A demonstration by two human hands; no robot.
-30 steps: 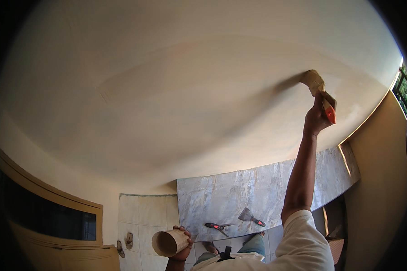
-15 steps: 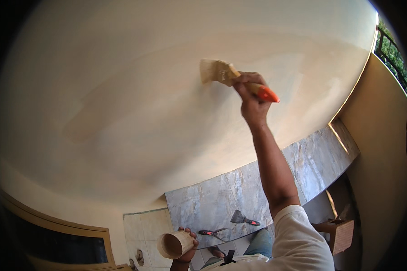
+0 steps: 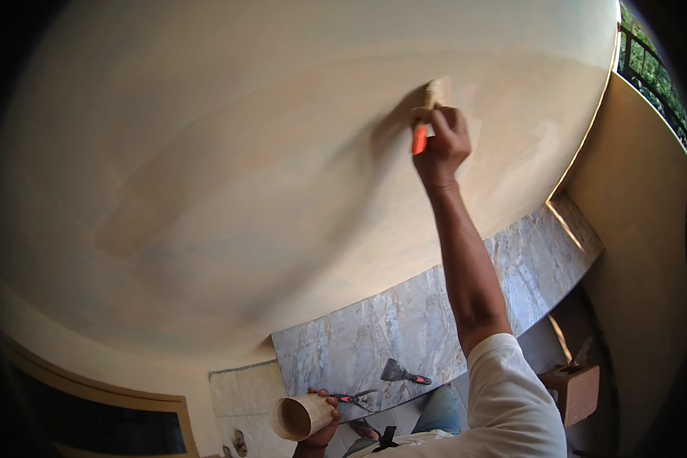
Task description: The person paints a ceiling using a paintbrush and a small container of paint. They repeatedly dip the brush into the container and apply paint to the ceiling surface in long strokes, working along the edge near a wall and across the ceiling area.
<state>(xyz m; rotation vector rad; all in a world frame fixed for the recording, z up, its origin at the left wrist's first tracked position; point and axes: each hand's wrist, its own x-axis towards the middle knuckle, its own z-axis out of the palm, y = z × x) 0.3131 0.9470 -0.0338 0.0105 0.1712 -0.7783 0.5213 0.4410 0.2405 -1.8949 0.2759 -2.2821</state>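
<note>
My right hand point(image 3: 444, 146) is closed round the handle of a wide paintbrush point(image 3: 437, 91) with an orange handle end. Its pale bristles point up and appear to meet the cream wall point(image 3: 282, 153), where a darker, damp-looking patch spreads. Low in the view, my left hand point(image 3: 327, 422) grips a beige cylindrical container point(image 3: 284, 419), tilted so its open mouth shows; what lies inside is too dark to make out. Near that hand, a red-and-black handled tool point(image 3: 351, 398) and a putty knife point(image 3: 404, 372) lie on the grey marbled counter.
The grey marbled counter point(image 3: 343, 328) runs along the wall's foot. A brown woven-sided box point(image 3: 576, 393) stands at the lower right. At lower left is a wood-framed dark window point(image 3: 114, 416). A metal railing point(image 3: 653, 76) with greenery is at the upper right.
My right hand has carried the paintbrush up and to the right along the wall, and its bristles now point upward instead of left. The left hand with the container has shifted slightly right.
</note>
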